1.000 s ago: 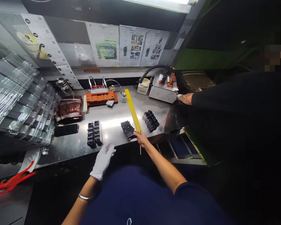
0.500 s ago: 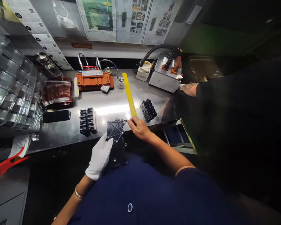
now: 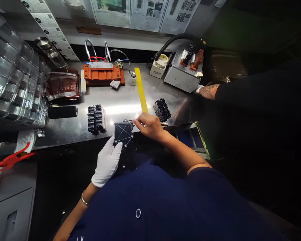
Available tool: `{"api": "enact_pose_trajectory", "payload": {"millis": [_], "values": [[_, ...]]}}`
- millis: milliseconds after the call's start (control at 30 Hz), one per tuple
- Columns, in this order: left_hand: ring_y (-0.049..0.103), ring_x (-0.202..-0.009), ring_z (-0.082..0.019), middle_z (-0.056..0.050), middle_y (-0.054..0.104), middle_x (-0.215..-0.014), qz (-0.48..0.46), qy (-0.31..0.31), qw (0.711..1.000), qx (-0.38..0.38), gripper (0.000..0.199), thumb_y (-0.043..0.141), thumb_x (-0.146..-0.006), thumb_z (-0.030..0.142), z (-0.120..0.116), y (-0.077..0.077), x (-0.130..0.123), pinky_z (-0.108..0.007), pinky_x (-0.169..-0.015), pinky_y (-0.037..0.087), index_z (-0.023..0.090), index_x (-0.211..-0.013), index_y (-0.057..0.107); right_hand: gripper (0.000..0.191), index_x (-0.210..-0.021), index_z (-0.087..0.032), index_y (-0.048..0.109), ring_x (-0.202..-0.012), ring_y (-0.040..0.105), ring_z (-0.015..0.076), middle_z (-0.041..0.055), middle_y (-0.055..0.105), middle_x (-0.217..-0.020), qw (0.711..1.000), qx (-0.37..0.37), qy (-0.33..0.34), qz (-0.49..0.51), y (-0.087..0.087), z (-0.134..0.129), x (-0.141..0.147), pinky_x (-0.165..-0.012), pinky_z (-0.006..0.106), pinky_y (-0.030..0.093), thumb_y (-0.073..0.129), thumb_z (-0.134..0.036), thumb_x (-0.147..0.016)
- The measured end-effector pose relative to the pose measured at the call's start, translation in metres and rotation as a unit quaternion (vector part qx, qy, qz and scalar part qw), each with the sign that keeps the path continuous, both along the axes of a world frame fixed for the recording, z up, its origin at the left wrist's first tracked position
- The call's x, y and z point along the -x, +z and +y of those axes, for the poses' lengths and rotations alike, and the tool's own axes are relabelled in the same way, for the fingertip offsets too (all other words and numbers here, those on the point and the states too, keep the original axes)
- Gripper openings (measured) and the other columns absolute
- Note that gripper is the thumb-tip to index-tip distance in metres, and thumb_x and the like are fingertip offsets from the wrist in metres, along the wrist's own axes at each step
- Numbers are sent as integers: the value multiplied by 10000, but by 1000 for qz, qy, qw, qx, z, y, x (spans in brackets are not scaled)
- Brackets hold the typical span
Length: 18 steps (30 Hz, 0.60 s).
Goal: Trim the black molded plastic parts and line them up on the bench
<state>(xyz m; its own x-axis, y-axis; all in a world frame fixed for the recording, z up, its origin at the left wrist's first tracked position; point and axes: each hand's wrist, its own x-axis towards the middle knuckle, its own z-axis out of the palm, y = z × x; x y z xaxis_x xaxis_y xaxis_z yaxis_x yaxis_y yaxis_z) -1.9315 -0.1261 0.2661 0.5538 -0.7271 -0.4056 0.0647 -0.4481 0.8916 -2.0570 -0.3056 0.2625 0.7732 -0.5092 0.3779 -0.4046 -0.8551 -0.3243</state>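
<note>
My left hand, in a white glove, grips the lower left side of a black plastic housing with cross ribs and small screw bosses. The housing is tilted up in front of my dark blue shirt, and its lower part fades into shadow. At its upper right corner, my bare right hand has thumb and forefinger pinched together. A slim tool with a pale end pokes out behind that hand; its tip is mostly hidden by my fingers.
On the metal bench stand black ribbed parts, another black part, an orange fixture, a small bottle and a phone. Clear plastic trays are stacked left. A co-worker's forearm reaches beside a grey box.
The view has tipped slightly downward, so the bench things sit higher. My right hand has turned a little at the housing's corner; the slim tool's pale end now shows. My left hand keeps its grip.
</note>
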Motion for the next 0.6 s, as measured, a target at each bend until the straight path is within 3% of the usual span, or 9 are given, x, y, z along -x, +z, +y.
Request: {"api": "enact_pose_trajectory", "payload": {"millis": [300,600], "values": [[729,-839,-235,-59,776,-884,-6,-26,1000,2,662,600,-803,479,2,8,7,-322,-815,586,134,-1368,613,367,-759,-179,643,-663,533,128,23,600,-718,999,-14,24,25,6,3,8,-622,257,338,480,-380,-1019],[730,-928,-251,-84,779,-1011,-19,-40,999,11,656,608,-806,492,4,10,14,-339,-901,565,136,-1358,620,381,-734,-174,645,-639,517,119,19,598,-701,999,6,41,22,8,-3,21,-590,262,304,488,-383,-1011]]}}
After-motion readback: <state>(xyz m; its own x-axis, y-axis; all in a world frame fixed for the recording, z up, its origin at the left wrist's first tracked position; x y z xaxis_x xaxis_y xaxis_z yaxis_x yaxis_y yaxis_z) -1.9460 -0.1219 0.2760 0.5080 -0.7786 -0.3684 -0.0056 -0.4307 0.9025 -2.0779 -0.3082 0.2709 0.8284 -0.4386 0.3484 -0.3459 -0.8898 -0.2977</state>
